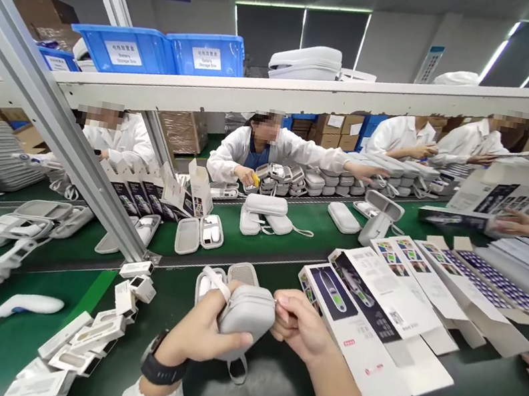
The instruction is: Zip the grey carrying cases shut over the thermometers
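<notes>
- Belt (289, 229): green, runs across w/ other cases; keep work low over the near table so nothing drops.
- Flat cartons (377, 311) lie just right of hands; don't let elbow drag them.
- Small boxes (83, 337) piled to the left, clear of work.
- Case (245, 313): grey, held mid-air betw. both hands, loop hanging below; looks like zip being closed — pull steady along edge.
- Left hand (193, 338): fingers curled round case, thumb on front; firm grip.
- Right hand (298, 325): fingertips pinched at case's right edge; zip pull itself hidden.

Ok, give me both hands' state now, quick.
Left hand: closed around the grey case.
Right hand: fingers pinched at the case's right edge.
</notes>
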### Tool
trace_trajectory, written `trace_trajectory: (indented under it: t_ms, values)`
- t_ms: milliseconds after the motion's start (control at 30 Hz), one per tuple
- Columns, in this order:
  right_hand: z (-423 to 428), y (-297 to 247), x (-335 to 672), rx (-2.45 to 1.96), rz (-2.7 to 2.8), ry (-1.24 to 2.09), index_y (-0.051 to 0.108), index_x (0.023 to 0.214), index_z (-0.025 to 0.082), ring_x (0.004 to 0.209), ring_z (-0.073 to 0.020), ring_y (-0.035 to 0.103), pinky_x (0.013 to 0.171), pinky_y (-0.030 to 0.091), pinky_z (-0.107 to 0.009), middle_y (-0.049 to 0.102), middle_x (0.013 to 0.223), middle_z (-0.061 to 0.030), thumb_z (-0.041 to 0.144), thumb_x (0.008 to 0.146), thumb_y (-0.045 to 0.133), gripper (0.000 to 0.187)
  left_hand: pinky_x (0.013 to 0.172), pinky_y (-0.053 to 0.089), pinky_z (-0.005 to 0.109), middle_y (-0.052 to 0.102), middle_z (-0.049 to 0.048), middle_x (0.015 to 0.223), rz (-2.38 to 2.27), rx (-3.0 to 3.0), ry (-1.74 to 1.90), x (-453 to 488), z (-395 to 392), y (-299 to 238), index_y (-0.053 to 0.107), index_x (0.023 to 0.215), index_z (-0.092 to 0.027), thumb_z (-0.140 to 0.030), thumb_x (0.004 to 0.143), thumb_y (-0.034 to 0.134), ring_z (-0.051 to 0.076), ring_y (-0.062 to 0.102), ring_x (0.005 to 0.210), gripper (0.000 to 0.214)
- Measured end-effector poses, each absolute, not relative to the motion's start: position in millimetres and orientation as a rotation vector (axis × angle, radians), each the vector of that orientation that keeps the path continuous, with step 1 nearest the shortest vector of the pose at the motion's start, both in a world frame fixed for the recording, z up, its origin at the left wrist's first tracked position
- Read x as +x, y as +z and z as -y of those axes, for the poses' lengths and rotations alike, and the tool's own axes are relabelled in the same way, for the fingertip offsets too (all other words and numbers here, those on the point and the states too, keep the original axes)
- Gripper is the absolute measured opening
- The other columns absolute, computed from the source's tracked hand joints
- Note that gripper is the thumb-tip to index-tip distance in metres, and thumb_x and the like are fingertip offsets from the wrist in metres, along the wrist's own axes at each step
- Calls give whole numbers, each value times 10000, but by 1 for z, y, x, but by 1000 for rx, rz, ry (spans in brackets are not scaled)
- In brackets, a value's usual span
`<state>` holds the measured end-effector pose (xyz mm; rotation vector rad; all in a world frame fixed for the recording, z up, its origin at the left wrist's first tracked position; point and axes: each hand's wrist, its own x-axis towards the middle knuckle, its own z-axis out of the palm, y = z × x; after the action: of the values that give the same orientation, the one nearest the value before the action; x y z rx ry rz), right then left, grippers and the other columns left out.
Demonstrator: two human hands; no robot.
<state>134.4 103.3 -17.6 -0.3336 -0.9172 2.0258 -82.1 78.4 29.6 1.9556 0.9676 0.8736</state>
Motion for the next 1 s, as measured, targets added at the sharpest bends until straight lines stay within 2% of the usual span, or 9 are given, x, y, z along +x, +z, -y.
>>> trace_trajectory:
  t_ms: [100,233,367,467,567,667,767,867,1000]
  values:
    - [-102,-21,125,-320,914,2022,458,599,188,368,-36,152,407,211,-205,225,450,126,376,923,642,417,990,468,450,640,129,1232,-1000,1953,1129,-82,-82,13,544,1295,-196,-355,793,770,322,614,1134,573]
    - [-102,-23,121,-353,895,2080,435,583,196,359,-36,142,404,182,-216,239,449,124,375,899,657,425,936,499,449,656,114,1175,-1073,1966,1306,-83,-81,5,529,1270,-196,-359,783,777,303,645,1060,571]
    - [-103,-20,135,-391,974,1952,432,577,196,384,-45,157,431,180,-226,218,446,121,379,900,641,426,939,507,426,686,94,1165,-1112,2170,1048,-80,-75,22,575,1217,-213,-360,775,793,291,657,1061,514]
    - [-103,-17,145,-532,1092,1877,436,553,188,406,-50,166,430,120,-230,237,447,106,349,893,638,427,910,531,409,707,79,1156,-1197,2244,808,-75,-70,41,569,1242,-231,-372,801,768,281,679,1026,504]
    - [-99,-11,146,-526,1077,1886,441,554,187,406,-52,158,430,119,-232,233,446,106,344,902,623,424,867,560,396,729,60,1109,-1260,2256,745,-71,-64,53,554,1260,-246,-379,816,754,266,704,955,505]
    - [-90,-2,140,-376,958,1931,436,579,196,397,-55,156,439,176,-233,208,445,116,358,922,605,416,868,580,412,721,89,1151,-1255,2234,935,-69,-51,45,511,1322,-232,-383,798,770,283,710,989,604]
    - [-75,3,133,-319,952,1972,441,588,197,394,-57,164,438,186,-233,217,446,115,376,928,606,418,853,602,436,681,146,1233,-1299,2158,1290,-70,-30,12,453,1414,-204,-417,791,772,325,700,1065,732]
    - [-56,0,131,-422,1004,1971,414,580,203,398,-57,157,429,147,-234,226,448,110,406,919,616,443,838,616,446,675,147,1203,-1404,2095,1610,-65,-9,-30,519,1356,-207,-413,807,767,321,715,1037,636]
    - [-33,-6,142,-687,1237,1702,359,590,208,466,-74,199,463,150,-247,269,510,83,442,952,560,475,909,595,509,624,149,1295,-1184,2130,1799,-44,6,-57,457,1374,-255,-255,833,744,319,665,1160,612]
